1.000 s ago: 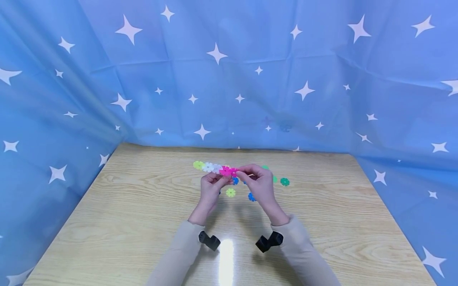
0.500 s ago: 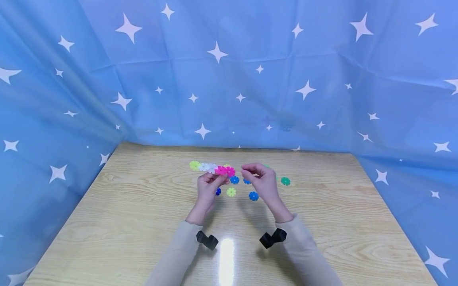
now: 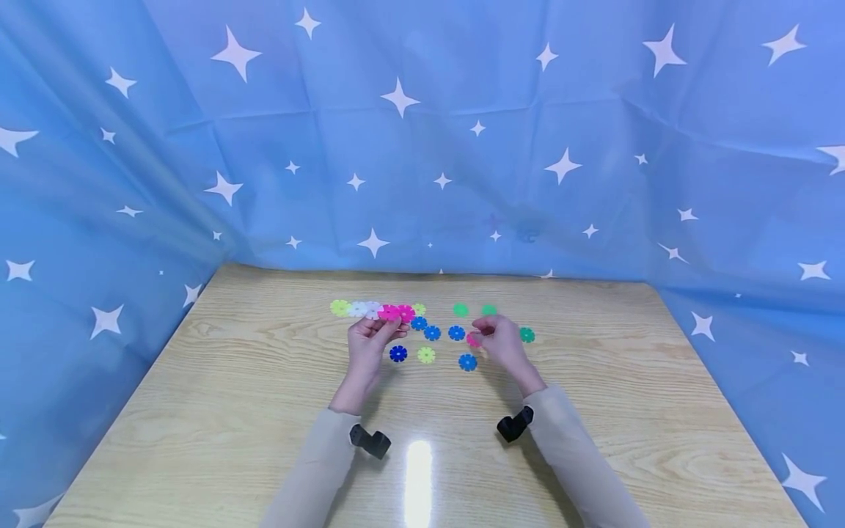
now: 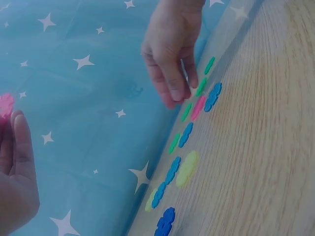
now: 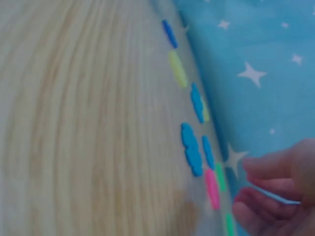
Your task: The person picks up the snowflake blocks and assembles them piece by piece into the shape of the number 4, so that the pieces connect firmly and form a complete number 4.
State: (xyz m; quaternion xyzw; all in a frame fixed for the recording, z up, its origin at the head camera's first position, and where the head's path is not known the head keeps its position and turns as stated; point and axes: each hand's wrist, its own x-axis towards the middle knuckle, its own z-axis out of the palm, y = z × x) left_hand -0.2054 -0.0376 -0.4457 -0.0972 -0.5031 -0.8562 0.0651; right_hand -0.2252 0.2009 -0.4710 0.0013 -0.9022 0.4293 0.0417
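My left hand [image 3: 364, 352] pinches a chain of joined snowflake discs above the table. From the left the chain runs through a yellow-green disc [image 3: 339, 308], two whitish discs [image 3: 365, 309] and two pink discs [image 3: 397, 312]; its pink end [image 4: 6, 104] shows at the edge of the left wrist view. My right hand [image 3: 505, 343] hovers over a loose pink disc [image 3: 472, 339], partly covering it in the head view. In the left wrist view, the right hand [image 4: 172, 54] has loosely bent fingers with nothing between them, above the pink disc [image 4: 198, 108].
Several blue discs [image 3: 432, 333], a dark blue disc [image 3: 398, 353], a yellow-green disc [image 3: 426, 355] and several green discs [image 3: 461, 309] lie scattered on the wooden table [image 3: 231, 411]. A blue star-patterned curtain [image 3: 422, 147] stands behind the table.
My right hand has let go of the chain's pink end and moved right, down over the loose pink disc. The left hand has carried the chain a little to the left.
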